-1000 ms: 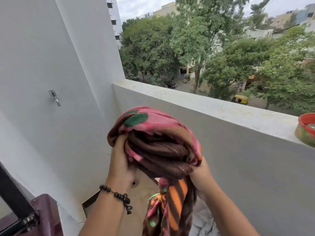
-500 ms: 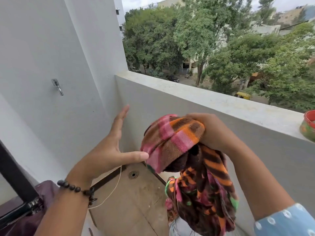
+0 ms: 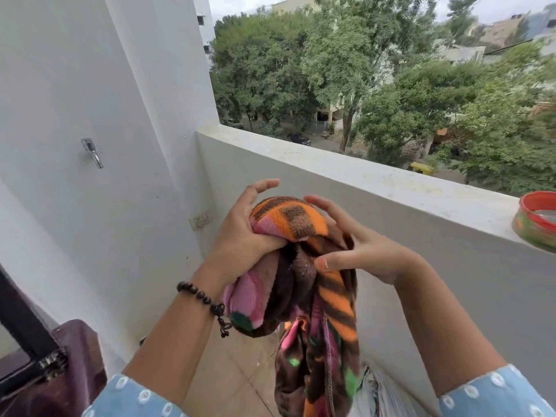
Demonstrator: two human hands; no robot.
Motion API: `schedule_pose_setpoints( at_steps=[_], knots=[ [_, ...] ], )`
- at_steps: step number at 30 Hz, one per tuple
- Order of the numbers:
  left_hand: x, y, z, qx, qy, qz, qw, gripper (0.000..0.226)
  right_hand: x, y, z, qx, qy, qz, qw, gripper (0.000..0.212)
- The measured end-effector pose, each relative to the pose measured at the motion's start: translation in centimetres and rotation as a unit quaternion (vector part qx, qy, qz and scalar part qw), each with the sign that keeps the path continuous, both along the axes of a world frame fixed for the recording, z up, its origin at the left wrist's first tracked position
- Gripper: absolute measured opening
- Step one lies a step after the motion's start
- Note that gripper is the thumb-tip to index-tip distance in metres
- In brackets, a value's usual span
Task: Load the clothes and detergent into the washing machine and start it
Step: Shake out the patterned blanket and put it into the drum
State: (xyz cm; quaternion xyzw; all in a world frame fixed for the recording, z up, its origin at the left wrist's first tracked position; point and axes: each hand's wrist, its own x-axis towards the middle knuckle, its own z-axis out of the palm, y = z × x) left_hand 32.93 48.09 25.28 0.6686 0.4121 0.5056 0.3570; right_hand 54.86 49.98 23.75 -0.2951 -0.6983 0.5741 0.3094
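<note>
A fleece blanket (image 3: 304, 284), brown with pink, orange and green patterns, is bunched up at chest height in front of me, its loose end hanging toward the balcony floor. My left hand (image 3: 240, 236), with a black bead bracelet on the wrist, grips the left side of the bundle's top. My right hand (image 3: 361, 251) holds the bundle from the right, thumb pressed into the fabric and fingers spread over it. A maroon machine corner (image 3: 75, 371) shows at the lower left, partly out of frame.
A white wall with a metal hook (image 3: 93, 152) and a small socket (image 3: 198, 220) stands on the left. The grey parapet (image 3: 361, 182) runs ahead, with a red bowl (image 3: 538, 219) on its ledge at right. Pale cloth (image 3: 379, 392) lies below the blanket. Tiled floor (image 3: 240, 371) underneath.
My left hand, which was open and off the blanket half a second ago, has come back and gripped it. The right hand has shifted from the bundle's top to its right side.
</note>
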Motion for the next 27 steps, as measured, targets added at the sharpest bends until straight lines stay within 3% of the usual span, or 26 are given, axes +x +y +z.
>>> schedule_pose_setpoints(
  at_steps=[2,5,8,11,15,18,22,25,27],
  knots=[
    [-0.4,0.4,0.5,-0.002,-0.044,-0.016,0.999,0.081,0.7,0.3,-2.7,-0.058,-0.009,0.047,0.997,0.100],
    [-1.1,0.8,1.6,0.003,-0.091,-0.011,0.996,0.074,-0.1,0.1,-6.6,-0.083,-0.117,0.053,0.988,0.084],
    [-1.7,0.8,2.3,0.016,-0.096,-0.008,0.995,0.072,-1.1,0.1,-8.5,-0.045,-0.126,-0.068,0.989,0.049],
    [-2.5,0.4,2.4,0.021,-0.106,-0.007,0.994,0.072,-0.2,1.3,-7.3,0.035,-0.113,-0.201,0.972,0.029],
    [-3.9,0.4,2.3,0.031,-0.134,0.024,0.990,0.062,1.3,2.7,-1.5,0.227,-0.170,-0.329,0.901,0.021],
    [-4.9,0.5,2.3,0.030,-0.155,0.036,0.987,0.053,2.2,2.2,4.5,0.346,-0.145,-0.356,0.856,0.031],
    [-6.2,0.5,3.4,0.064,-0.133,0.030,0.989,0.065,3.4,1.6,9.1,0.420,-0.148,-0.340,0.828,0.052],
    [-6.8,0.0,4.1,0.097,-0.063,0.028,0.993,0.057,4.3,1.6,9.5,0.456,-0.224,-0.350,0.787,0.040],
    [-6.3,-0.5,4.3,0.105,-0.006,0.019,0.994,0.061,4.5,1.2,9.2,0.477,-0.189,-0.436,0.739,0.034]
  ],
)
